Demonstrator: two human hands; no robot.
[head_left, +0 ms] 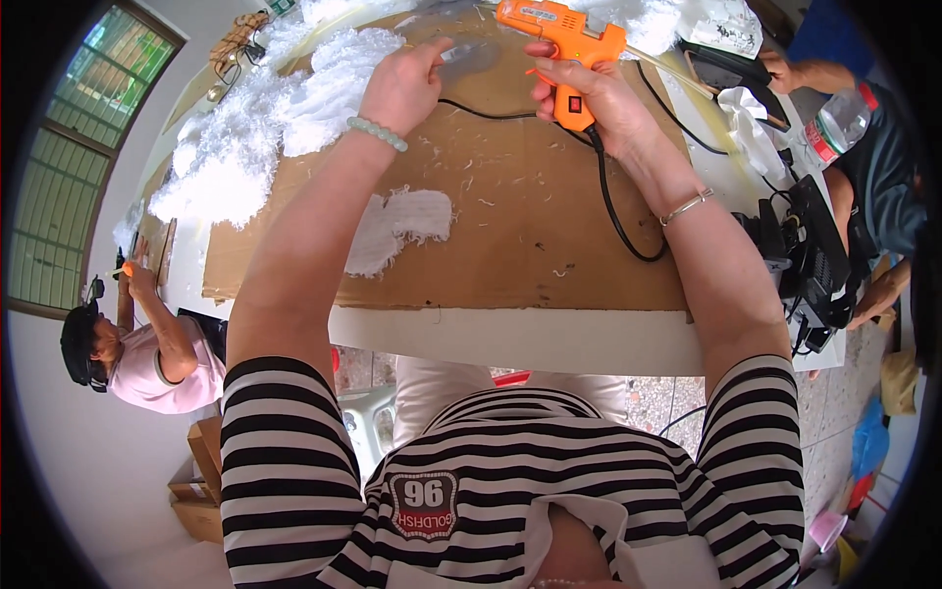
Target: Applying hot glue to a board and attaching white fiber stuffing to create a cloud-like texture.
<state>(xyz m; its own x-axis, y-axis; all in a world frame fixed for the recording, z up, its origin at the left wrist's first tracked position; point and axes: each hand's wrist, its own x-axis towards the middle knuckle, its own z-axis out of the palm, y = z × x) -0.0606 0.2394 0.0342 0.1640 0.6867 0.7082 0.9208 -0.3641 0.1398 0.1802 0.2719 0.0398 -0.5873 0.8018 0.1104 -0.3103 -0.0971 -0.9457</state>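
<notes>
Striped shirt [589, 466] fabric in black and white lies closest, with bare forearms reaching over the desk [510, 334]. At its far side, the right hand [603, 93] has hold of an orange hot glue gun [564, 37], its fingers wrapped firmly around the handle, apparently so that the trigger stays within reach. The nozzle end points leftward, and a pale glue stick [667, 71] juts from the rear. The black power cord [608, 191] drops from the handle's base and loops over the cardboard sheet [549, 245], which probably shields the desktop from glue drips.

Opposite, the left hand [402, 88] has its fingers drawn nearly together beside a clear plastic piece [476, 59]; I cannot tell whether they grip it. Both hands seem spaced so the nozzle remains clear of skin.

Below the left hand, a frayed white fabric patch [402, 231] lies flat on the cardboard, while shaggy white material [235, 147] is heaped leftward, seemingly leaving working room. At right, a co-worker's hand [780, 71] is near a red-capped bottle [839, 126].
</notes>
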